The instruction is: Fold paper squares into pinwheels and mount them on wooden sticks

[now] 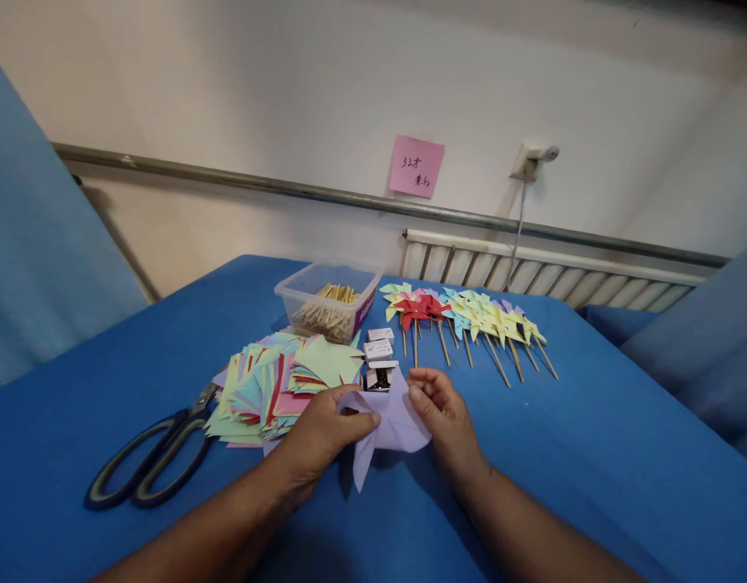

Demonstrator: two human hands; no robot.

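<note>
Both hands, left hand [322,427] and right hand [441,406], pinch one lilac paper [393,425] between closed fingers. Small boxes [378,351] sit just beyond it, the paper stack [276,385] to its left.

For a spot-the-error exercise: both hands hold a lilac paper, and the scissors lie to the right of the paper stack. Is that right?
Not quite. The head view shows the scissors to the left of the paper stack, not the right. The left hand and right hand do both hold the lilac paper.
</note>
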